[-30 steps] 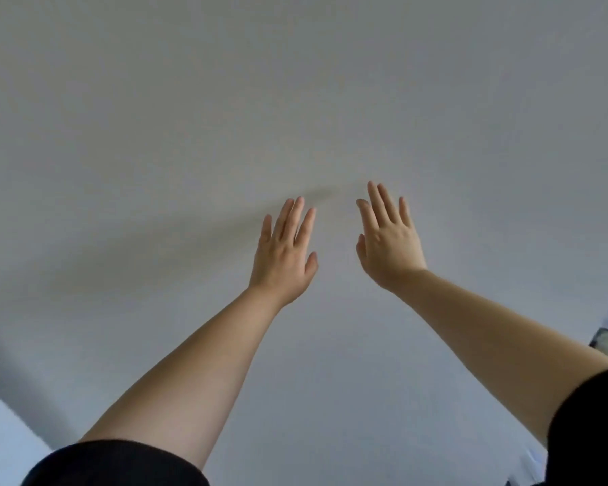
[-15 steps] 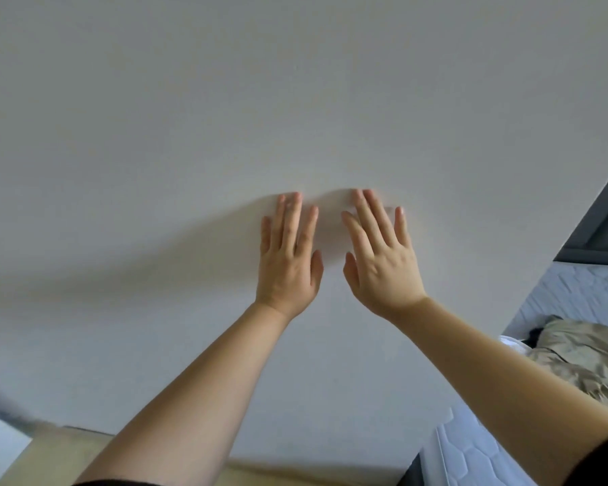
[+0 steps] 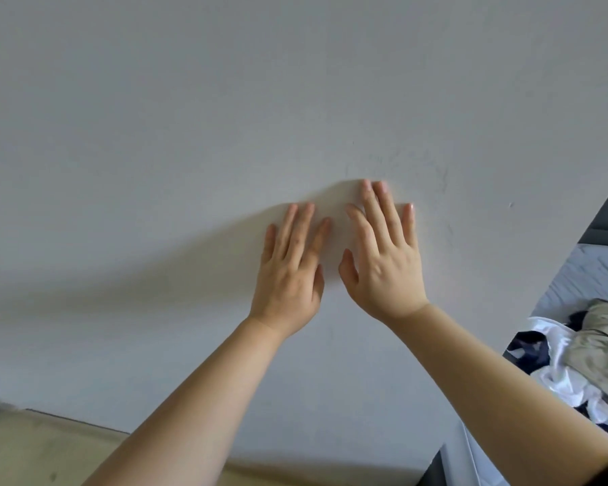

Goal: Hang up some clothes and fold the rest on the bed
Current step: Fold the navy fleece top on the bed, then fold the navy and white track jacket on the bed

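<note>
Two open palms are pressing the wall (image 3: 190, 135): the left hand (image 3: 288, 282) and right hand (image 3: 383, 271) are lying flat, holding nothing. The clothes (image 3: 594, 359) are sitting heaped by the bed's (image 3: 590, 271) near edge, looking soft, light, partly slippery; pinching collars or shoulders is seeming wisest

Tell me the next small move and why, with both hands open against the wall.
Probably take both hands off the wall and turn right: the left hand and right hand hold nothing, while the clothes pile lies unfolded on the mattress at the right edge.
</note>
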`<state>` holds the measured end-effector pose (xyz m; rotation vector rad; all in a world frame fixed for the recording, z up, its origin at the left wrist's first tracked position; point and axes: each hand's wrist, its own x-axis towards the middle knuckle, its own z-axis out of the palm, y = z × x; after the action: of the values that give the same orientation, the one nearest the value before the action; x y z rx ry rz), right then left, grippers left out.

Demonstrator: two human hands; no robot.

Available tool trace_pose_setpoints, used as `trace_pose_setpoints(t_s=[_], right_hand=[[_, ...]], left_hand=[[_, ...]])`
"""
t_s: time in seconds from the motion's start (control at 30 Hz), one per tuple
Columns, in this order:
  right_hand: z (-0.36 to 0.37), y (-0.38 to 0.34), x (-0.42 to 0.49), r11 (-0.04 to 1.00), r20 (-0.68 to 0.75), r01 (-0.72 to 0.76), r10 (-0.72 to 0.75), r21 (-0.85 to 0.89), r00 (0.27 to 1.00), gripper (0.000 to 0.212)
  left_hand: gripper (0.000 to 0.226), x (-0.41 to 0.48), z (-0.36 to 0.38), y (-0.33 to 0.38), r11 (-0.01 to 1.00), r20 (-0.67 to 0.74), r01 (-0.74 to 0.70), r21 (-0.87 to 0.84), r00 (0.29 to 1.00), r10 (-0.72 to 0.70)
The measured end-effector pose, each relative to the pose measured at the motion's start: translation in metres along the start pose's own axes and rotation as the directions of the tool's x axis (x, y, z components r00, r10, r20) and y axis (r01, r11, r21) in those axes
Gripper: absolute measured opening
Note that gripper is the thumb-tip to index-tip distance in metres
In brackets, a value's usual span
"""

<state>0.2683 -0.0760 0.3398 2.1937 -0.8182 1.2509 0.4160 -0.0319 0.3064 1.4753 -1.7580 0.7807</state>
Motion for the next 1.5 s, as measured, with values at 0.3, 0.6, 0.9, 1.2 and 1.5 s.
trace_pose_setpoints(t_s=[0.3, 0.6, 0.9, 1.2, 1.5], right_hand=[[0.058, 0.013, -0.114, 0.998, -0.043, 0.045, -0.047, -0.05, 0.998, 0.049], [0.034, 0.041, -0.184, 0.998, 0.148, 0.047, -0.051, 0.031, 0.988, 0.054], [-0.044, 0.135, -0.263, 0.999, 0.435, 0.006, 0.014, -0.045, 0.9, 0.058], [-0.054, 0.224, -0.399, 0.955, 0.559, -0.28, 0.288, -0.101, 0.778, 0.06], [-0.026, 0.287, -0.555, 0.69, 0.691, -0.479, 0.691, -0.542, 0.213, 0.061]], left_hand=[[0.067, -0.085, 0.086, 0.025, 0.997, -0.119, 0.078, 0.002, 0.99, -0.077], [0.081, -0.142, 0.119, 0.102, 0.97, 0.096, 0.237, -0.058, 0.968, -0.231], [0.079, -0.159, 0.138, 0.224, 0.978, 0.434, 0.206, 0.022, 0.88, -0.195], [0.08, -0.197, 0.217, 0.325, 0.984, 0.497, 0.157, -0.079, 0.862, -0.098], [0.09, -0.274, 0.318, 0.421, 0.957, 0.935, 0.288, 0.041, 0.327, -0.138]])
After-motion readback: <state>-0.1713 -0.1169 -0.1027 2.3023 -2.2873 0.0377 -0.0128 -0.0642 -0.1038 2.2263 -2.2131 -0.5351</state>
